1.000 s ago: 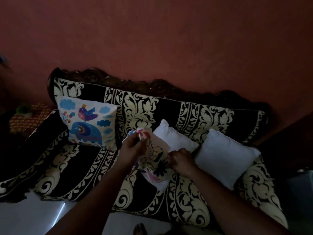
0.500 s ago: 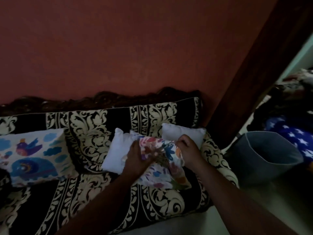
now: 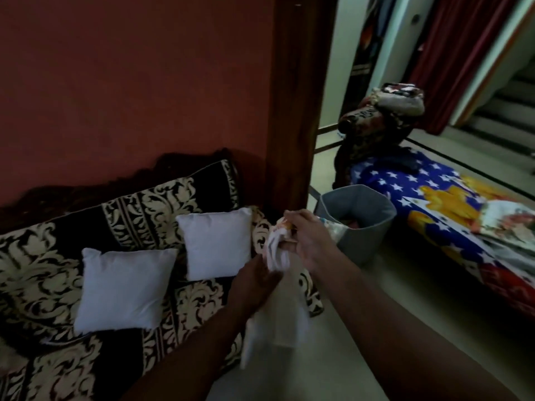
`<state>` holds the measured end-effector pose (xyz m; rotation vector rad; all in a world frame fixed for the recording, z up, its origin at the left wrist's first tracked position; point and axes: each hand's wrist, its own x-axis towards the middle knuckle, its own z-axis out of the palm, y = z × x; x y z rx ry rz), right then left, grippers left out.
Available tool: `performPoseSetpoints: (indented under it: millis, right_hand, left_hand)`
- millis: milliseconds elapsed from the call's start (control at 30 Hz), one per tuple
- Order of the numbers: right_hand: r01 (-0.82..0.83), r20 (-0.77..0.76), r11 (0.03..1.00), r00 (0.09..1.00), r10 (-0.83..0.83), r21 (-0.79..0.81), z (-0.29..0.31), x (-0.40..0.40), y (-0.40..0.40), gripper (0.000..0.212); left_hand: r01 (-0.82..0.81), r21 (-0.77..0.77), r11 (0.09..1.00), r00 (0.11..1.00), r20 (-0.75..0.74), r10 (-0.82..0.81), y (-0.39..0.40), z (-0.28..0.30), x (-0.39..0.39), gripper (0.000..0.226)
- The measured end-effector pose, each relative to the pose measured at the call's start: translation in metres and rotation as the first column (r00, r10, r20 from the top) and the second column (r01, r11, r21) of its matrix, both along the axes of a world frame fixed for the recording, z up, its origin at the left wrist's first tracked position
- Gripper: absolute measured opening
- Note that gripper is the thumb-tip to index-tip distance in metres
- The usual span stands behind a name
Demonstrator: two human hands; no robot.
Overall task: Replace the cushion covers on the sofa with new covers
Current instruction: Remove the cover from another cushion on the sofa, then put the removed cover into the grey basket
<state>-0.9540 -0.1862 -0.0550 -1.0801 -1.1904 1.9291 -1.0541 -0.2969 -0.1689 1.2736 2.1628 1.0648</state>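
Observation:
Two bare white cushions lie on the black-and-cream patterned sofa (image 3: 43, 273): one (image 3: 121, 287) nearer me and one (image 3: 215, 244) against the backrest by the sofa's right end. A floral cushion cover (image 3: 278, 247), turned mostly to its white inside, hangs in the air past the sofa's right end. My right hand (image 3: 309, 241) pinches its top edge. My left hand (image 3: 254, 282) grips it lower down, and the cloth hangs below both hands.
A grey fabric bin (image 3: 362, 227) stands on the floor just right of my hands. Beyond it lies a blue starred blanket (image 3: 428, 198) on a low bed. A dark wooden door frame (image 3: 298, 111) rises behind the sofa's end. A pale tiled floor lies below.
The floral cover has come off the cushion and moved right, away from the sofa toward the grey bin. My view has swung right, and the bird-print cushion has left the frame.

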Motion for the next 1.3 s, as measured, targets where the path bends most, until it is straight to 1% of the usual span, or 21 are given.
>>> performPoseSetpoints:
  millis: [67, 133, 267, 300, 367, 467, 533, 600, 633, 700, 767, 800, 833, 867, 933, 967, 1033, 1100, 1167, 1233, 1300]
  right_hand:
    - [0.021, 0.213, 0.973, 0.974, -0.071, 0.229, -0.001, 0.041, 0.025, 0.017]
    - [0.023, 0.348, 0.925, 0.923, -0.166, 0.38, -0.002, 0.081, 0.049, 0.019]
    - [0.094, 0.391, 0.865, 0.864, -0.317, 0.492, 0.003, 0.154, 0.083, 0.018]
    - [0.081, 0.409, 0.843, 0.847, -0.339, 0.532, 0.002, 0.169, 0.088, 0.017]
    - [0.005, 0.487, 0.806, 0.795, -0.363, 0.592, -0.002, 0.201, 0.1, 0.018]
    - [-0.259, 0.689, 0.788, 0.673, -0.267, 0.559, -0.012, 0.242, 0.117, 0.03]
    - [-0.466, 0.83, 0.743, 0.514, -0.214, 0.48, -0.019, 0.264, 0.127, 0.035]
    - [-0.621, 0.911, 0.671, 0.338, -0.236, 0.404, -0.033, 0.282, 0.143, 0.026]
    - [-0.653, 0.923, 0.653, 0.273, -0.271, 0.385, -0.041, 0.289, 0.151, 0.017]
    - [-0.623, 0.922, 0.685, 0.19, -0.336, 0.378, -0.06, 0.302, 0.173, 0.011]
    - [-0.528, 0.936, 0.777, 0.124, -0.33, 0.344, -0.074, 0.31, 0.195, 0.013]
    - [-0.457, 0.949, 0.833, 0.111, -0.295, 0.312, -0.078, 0.313, 0.203, 0.014]
    - [-0.377, 0.957, 0.879, 0.119, -0.266, 0.291, -0.081, 0.315, 0.213, 0.016]
    - [-0.302, 0.958, 0.91, 0.135, -0.255, 0.285, -0.085, 0.316, 0.224, 0.016]
    - [-0.148, 0.943, 0.943, 0.198, -0.266, 0.297, -0.088, 0.316, 0.245, 0.015]
    - [-0.071, 0.931, 0.952, 0.243, -0.273, 0.298, -0.09, 0.315, 0.253, 0.014]
    - [0.06, 0.916, 0.972, 0.327, -0.233, 0.226, -0.09, 0.311, 0.273, 0.014]
    - [0.208, 0.86, 0.973, 0.473, -0.189, 0.1, -0.091, 0.306, 0.288, 0.015]
    - [0.382, 0.757, 0.924, 0.599, -0.262, 0.018, -0.094, 0.297, 0.298, 0.018]
    - [0.494, 0.694, 0.868, 0.608, -0.386, 0.05, -0.103, 0.282, 0.307, 0.018]
    - [0.494, 0.66, 0.866, 0.624, -0.418, 0.08, -0.112, 0.262, 0.313, 0.013]
  left_hand:
    - [0.018, -0.071, 0.997, 0.997, -0.077, -0.024, 0.021, 0.001, 0.014, 0.014]
    - [0.026, -0.118, 0.993, 0.987, -0.155, -0.045, 0.037, 0.0, 0.016, 0.013]
    - [0.141, -0.259, 0.956, 0.917, -0.331, -0.225, 0.066, -0.003, 0.006, 0.018]
    - [0.157, -0.27, 0.95, 0.903, -0.35, -0.248, 0.072, -0.004, 0.001, 0.021]
    - [0.161, -0.253, 0.954, 0.898, -0.363, -0.248, 0.092, -0.003, -0.003, 0.017]
    - [0.154, -0.167, 0.974, 0.897, -0.389, -0.209, 0.127, 0.002, -0.003, 0.017]
    - [0.148, -0.104, 0.983, 0.882, -0.435, -0.179, 0.153, 0.005, 0.0, 0.017]
    - [0.155, -0.093, 0.983, 0.853, -0.49, -0.181, 0.18, 0.007, 0.001, 0.012]
    - [0.161, -0.109, 0.981, 0.833, -0.518, -0.195, 0.192, 0.008, 0.0, 0.016]
    - [0.197, -0.174, 0.965, 0.762, -0.591, -0.262, 0.22, 0.006, -0.003, 0.024]
    - [0.253, -0.25, 0.935, 0.697, -0.623, -0.355, 0.25, -0.003, -0.007, 0.022]
    - [0.277, -0.267, 0.923, 0.703, -0.599, -0.384, 0.263, -0.009, -0.009, 0.019]
    - [0.299, -0.279, 0.913, 0.736, -0.541, -0.407, 0.279, -0.016, -0.01, 0.016]
    - [0.324, -0.269, 0.907, 0.792, -0.447, -0.415, 0.293, -0.022, -0.012, 0.013]
    - [0.359, -0.232, 0.904, 0.9, -0.171, -0.401, 0.321, -0.034, -0.01, 0.008]
    - [0.359, -0.207, 0.91, 0.923, -0.065, -0.379, 0.331, -0.037, -0.007, 0.008]
    - [0.335, -0.171, 0.927, 0.942, 0.088, -0.324, 0.356, -0.045, 0.001, 0.006]
    - [0.279, -0.15, 0.949, 0.949, 0.193, -0.248, 0.38, -0.051, 0.013, 0.008]
    - [0.193, -0.136, 0.972, 0.95, 0.272, -0.151, 0.4, -0.051, 0.029, 0.017]
    - [0.142, -0.128, 0.982, 0.935, 0.342, -0.091, 0.414, -0.049, 0.053, 0.024]
    - [0.174, -0.133, 0.976, 0.92, 0.376, -0.113, 0.417, -0.044, 0.087, 0.019]
